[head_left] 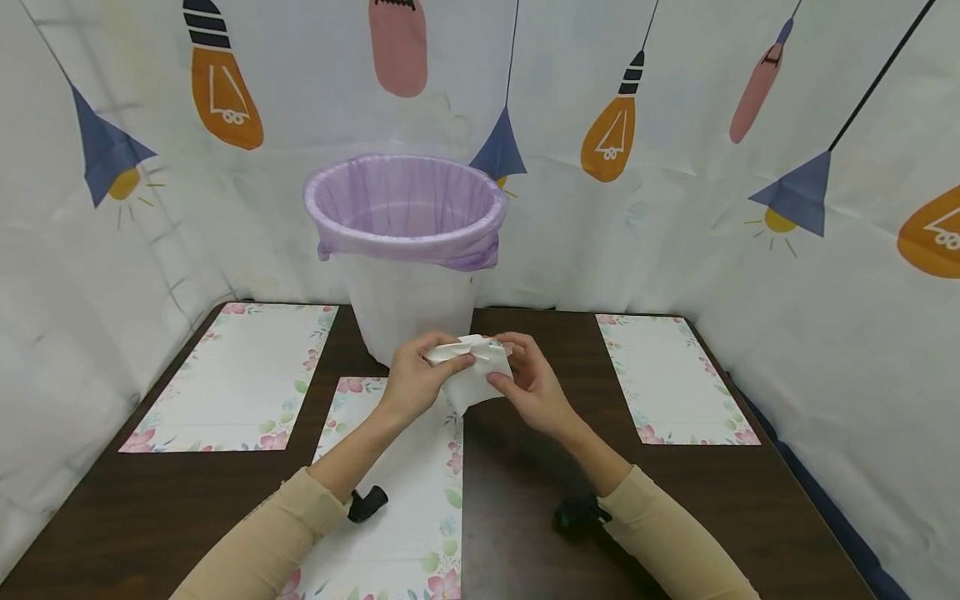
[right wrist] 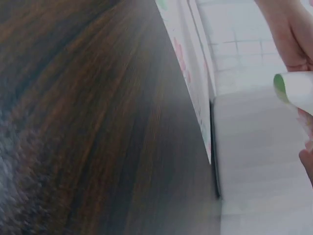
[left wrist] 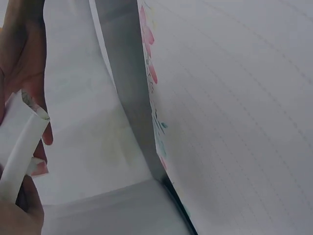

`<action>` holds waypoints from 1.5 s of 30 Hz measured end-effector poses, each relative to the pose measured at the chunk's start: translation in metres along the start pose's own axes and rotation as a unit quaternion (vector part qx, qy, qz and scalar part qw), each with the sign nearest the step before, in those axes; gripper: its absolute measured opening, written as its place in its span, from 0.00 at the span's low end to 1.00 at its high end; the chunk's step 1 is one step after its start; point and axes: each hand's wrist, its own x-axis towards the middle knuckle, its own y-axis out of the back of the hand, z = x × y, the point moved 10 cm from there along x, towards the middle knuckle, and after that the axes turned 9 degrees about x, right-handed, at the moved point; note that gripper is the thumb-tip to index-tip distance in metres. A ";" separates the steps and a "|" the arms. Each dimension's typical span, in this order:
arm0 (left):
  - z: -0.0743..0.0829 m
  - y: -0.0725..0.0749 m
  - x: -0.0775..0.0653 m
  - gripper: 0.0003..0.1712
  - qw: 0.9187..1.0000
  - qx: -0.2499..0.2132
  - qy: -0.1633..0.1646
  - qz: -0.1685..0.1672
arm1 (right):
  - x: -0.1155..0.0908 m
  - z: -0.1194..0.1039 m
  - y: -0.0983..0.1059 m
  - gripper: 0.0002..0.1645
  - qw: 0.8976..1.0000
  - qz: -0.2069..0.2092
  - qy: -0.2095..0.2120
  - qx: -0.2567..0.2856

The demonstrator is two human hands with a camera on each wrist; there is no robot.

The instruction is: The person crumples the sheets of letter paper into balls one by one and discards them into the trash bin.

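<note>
And there they are at the left edge, two hands on one piece of white paper (left wrist: 23, 152)! It's folded over into a tube-like roll, slanting from mid-left towards the lower left, its open end facing up. The right hand (left wrist: 24, 58) comes in from the upper left, a finger showing behind the roll; the left hand (left wrist: 19, 218) fills the lower-left corner, cut off by the frame. A small pink patch (left wrist: 40, 169) peeks out just between them. Over on the right, a big floral-bordered sheet (left wrist: 244, 122), faint dotted lines across it! Grey tabletop (left wrist: 128, 63) tapers down the centre, beside a creased white backdrop (left wrist: 98, 122).
</note>
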 end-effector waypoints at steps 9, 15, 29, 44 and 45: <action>-0.002 0.002 0.004 0.18 0.999 -0.044 0.010 0.020 | 0.003 0.004 0.003 0.29 0.999 0.032 -0.002 -0.031; -0.005 0.000 0.006 0.18 0.998 -0.062 0.027 0.011 | 0.005 0.006 0.005 0.22 0.999 0.035 0.012 0.001; -0.006 -0.005 0.002 0.15 0.996 -0.085 0.039 0.007 | 0.002 0.011 0.008 0.22 0.999 0.018 -0.013 0.050; 0.019 0.012 -0.004 0.16 0.985 0.071 -0.104 0.115 | -0.002 0.003 0.009 0.19 0.999 0.047 0.011 0.009; 0.022 0.013 -0.005 0.16 0.982 0.083 -0.119 0.124 | -0.002 0.002 0.010 0.19 0.999 0.052 0.016 0.004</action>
